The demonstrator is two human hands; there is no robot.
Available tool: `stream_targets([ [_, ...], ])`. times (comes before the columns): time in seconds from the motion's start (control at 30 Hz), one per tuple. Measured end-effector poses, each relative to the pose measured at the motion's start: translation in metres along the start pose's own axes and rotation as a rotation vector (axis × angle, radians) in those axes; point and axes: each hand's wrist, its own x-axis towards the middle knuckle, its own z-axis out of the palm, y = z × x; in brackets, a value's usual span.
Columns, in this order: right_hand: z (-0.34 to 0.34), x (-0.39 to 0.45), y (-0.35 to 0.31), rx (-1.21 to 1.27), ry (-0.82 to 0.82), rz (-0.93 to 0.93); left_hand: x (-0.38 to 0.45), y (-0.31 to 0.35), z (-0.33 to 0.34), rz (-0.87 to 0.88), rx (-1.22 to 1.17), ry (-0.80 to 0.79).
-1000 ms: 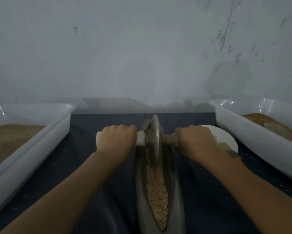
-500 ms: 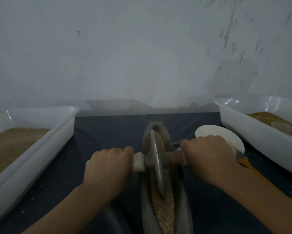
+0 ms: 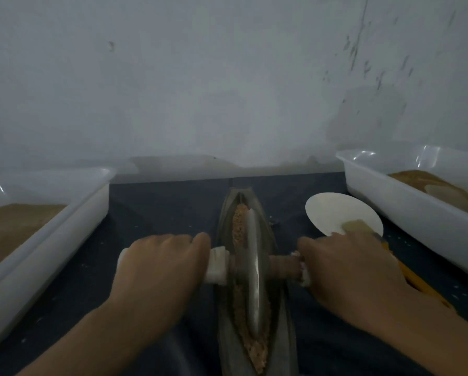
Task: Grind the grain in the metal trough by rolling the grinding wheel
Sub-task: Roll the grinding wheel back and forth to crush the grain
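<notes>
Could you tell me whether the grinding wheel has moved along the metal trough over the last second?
Yes. The grinding wheel has rolled toward the person, from the far tip of the metal trough to about its middle, uncovering grain at the far end.

A white plastic tub [image 3: 65,213] holding brown meal stands at the left of the dark counter [image 3: 159,210], and a second white tub [image 3: 406,210] with brown meal stands at the right. A white round plate [image 3: 336,213] lies near the right tub, and a grey stained wall [image 3: 227,77] rises behind.
</notes>
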Motion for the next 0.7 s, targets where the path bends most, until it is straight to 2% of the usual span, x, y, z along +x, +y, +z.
stream_targets([
  [0.1, -0.002, 0.016, 0.000, -0.022, -0.018, 0.047, 0.011, -0.001, 0.005, -0.067, 0.043, -0.072],
  [0.2, 0.009, 0.054, 0.004, -0.040, 0.011, 0.104, 0.038, -0.006, 0.029, -0.210, 0.113, -0.015],
  [0.3, 0.018, 0.086, 0.010, -0.024, 0.014, 0.139, 0.065, -0.012, 0.041, -0.263, 0.112, -0.016],
  [0.5, 0.011, 0.049, 0.006, -0.021, 0.025, 0.075, 0.041, -0.004, 0.021, -0.223, 0.071, -0.053],
  [0.63, -0.007, 0.000, -0.003, 0.021, 0.090, -0.048, -0.004, 0.001, -0.001, -0.054, -0.002, -0.045],
  [0.7, -0.011, -0.007, -0.005, 0.028, 0.049, -0.038, -0.010, 0.001, -0.004, -0.061, -0.020, -0.050],
])
